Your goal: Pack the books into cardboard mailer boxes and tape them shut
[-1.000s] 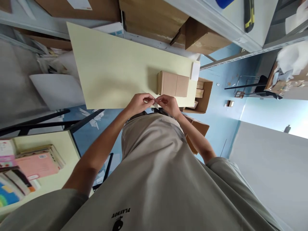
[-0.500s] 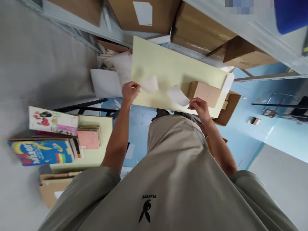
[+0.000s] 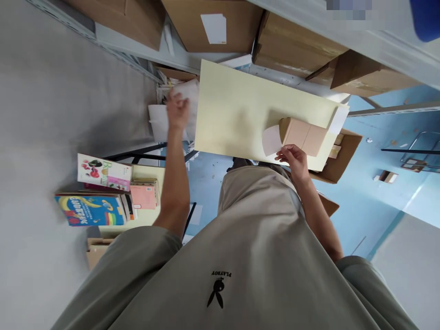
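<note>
My right hand (image 3: pixel 294 161) is closed in a pinch on the lower corner of a white paper sheet (image 3: pixel 271 139) above the pale yellow tabletop (image 3: pixel 227 103). Right beside that sheet sits a closed tan cardboard box (image 3: pixel 305 136). Off the table's left end, my left hand (image 3: pixel 178 110) hovers over crumpled white paper (image 3: pixel 190 94). Its fingers are slightly blurred and look apart, with no sheet visible between them. Another white sheet (image 3: pixel 158 120) hangs at the left of this pile.
Large cardboard boxes (image 3: pixel 215 25) line a shelf behind the table. On my left, books (image 3: pixel 94 208) and pink booklets (image 3: pixel 143 196) are stacked on another yellow surface. An open carton (image 3: pixel 347 158) stands beyond the table's right end; a white strip (image 3: pixel 338 120) lies at that edge.
My left hand has moved left from the table's edge to over the paper pile, and the sheet it held no longer shows in it. My right hand keeps its sheet, now nearer the box.
</note>
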`<state>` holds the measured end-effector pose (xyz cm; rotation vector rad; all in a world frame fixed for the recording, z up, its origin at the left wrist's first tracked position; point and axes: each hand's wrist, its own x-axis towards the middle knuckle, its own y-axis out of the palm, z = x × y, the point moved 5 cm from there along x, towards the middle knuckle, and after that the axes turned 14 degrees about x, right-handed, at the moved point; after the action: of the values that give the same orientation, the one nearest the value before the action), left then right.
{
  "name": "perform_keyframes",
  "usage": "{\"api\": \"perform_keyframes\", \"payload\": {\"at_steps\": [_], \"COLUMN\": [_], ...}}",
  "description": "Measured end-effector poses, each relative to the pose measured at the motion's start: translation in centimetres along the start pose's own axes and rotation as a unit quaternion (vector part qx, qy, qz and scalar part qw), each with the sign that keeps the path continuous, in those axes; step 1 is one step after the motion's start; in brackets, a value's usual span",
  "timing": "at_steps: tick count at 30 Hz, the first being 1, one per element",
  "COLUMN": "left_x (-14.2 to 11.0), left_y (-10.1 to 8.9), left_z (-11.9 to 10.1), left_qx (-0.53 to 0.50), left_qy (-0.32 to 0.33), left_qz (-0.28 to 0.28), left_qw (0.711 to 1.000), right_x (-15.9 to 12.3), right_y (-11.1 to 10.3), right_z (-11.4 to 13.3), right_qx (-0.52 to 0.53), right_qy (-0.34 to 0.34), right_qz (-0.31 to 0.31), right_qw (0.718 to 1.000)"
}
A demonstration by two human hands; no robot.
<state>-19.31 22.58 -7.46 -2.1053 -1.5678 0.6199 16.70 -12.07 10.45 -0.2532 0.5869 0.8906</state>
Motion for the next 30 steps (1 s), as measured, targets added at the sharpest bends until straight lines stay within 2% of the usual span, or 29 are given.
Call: {"api": "perform_keyframes", "payload": {"at_steps": [1,3,5,6,8,10,12,15,17,20,22,26,28,30], "left_x": [-1.6,-5.8,-11.1,-13.6,-17.8,-20.1,-20.8,-20.3,-19.8,-19.8,-20.4,-22.0,-22.7,-23.4], "left_y": [2.3,7.2,11.2,12.6,14.5,15.9,17.1,18.8,19.8,20.9,21.5,23.1,24.1,25.0], "left_z": [-2.5,-9.0,-16.7,-20.3,-25.8,-28.7,-29.3,-28.3,-27.7,-27.7,-28.4,-30.1,-30.5,-30.5], "left_qx": [-0.017,-0.113,-0.177,-0.195,-0.199,-0.183,-0.172,-0.197,-0.221,-0.222,-0.211,-0.187,-0.173,-0.157], "left_qy": [0.001,0.006,0.056,0.083,0.12,0.126,0.115,0.069,0.02,-0.06,-0.098,-0.128,-0.141,-0.163], "left_qz": [0.024,0.136,0.256,0.299,0.342,0.334,0.299,0.243,0.224,0.222,0.223,0.218,0.209,0.191], "left_qw": [1.0,0.984,0.949,0.93,0.911,0.916,0.932,0.947,0.949,0.947,0.947,0.949,0.952,0.955], "right_x": [0.0,0.1,0.2,0.3,0.4,0.5,0.5,0.9,1.5,3.1,4.2,5.7,5.5,4.7], "right_y": [-0.5,-1.4,-2.1,-2.4,-2.8,-3.2,-3.5,-4.9,-7.1,-12.0,-15.2,-19.2,-20.1,-20.5], "right_z": [0.0,-0.1,0.0,0.0,0.2,0.6,1.0,1.3,1.4,1.2,0.7,-0.8,-1.2,-0.8], "right_qx": [0.002,0.0,-0.004,-0.003,0.011,0.03,0.036,0.017,0.001,-0.028,-0.038,-0.028,-0.026,-0.034], "right_qy": [-0.005,-0.024,-0.046,-0.055,-0.073,-0.088,-0.1,-0.115,-0.133,-0.146,-0.132,-0.092,-0.089,-0.115], "right_qz": [-0.008,-0.02,-0.026,-0.025,-0.019,-0.006,0.028,0.089,0.075,-0.014,-0.049,-0.008,0.011,0.031], "right_qw": [1.0,1.0,0.999,0.998,0.997,0.996,0.994,0.989,0.988,0.989,0.989,0.995,0.996,0.992]}}
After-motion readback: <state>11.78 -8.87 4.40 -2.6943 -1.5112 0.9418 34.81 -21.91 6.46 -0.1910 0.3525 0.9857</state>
